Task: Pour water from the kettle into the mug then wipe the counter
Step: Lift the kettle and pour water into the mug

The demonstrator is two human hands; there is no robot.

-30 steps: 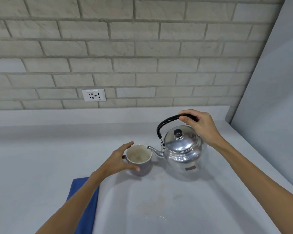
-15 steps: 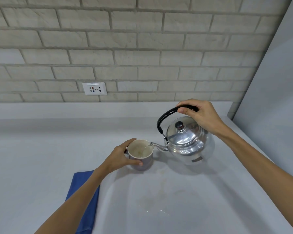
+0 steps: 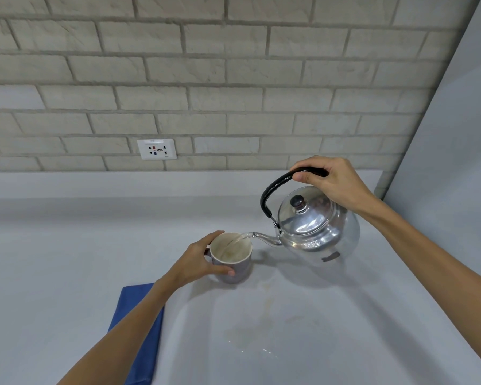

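Tilted steel kettle (image 3: 318,226) over mug (image 3: 232,258)

Mirror-bright metal kettle (image 3: 317,229), matt ceramic mug (image 3: 232,257), blue cloth (image 3: 139,329), smooth matt counter (image 3: 67,259)

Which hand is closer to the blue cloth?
Left. The left hand holds the mug just above and to the right of the blue cloth, and its forearm passes over the cloth. The right hand is far off to the right, gripping the kettle handle.

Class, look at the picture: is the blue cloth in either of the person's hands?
No. The cloth lies on the counter while the left hand holds the mug and the right hand the kettle.
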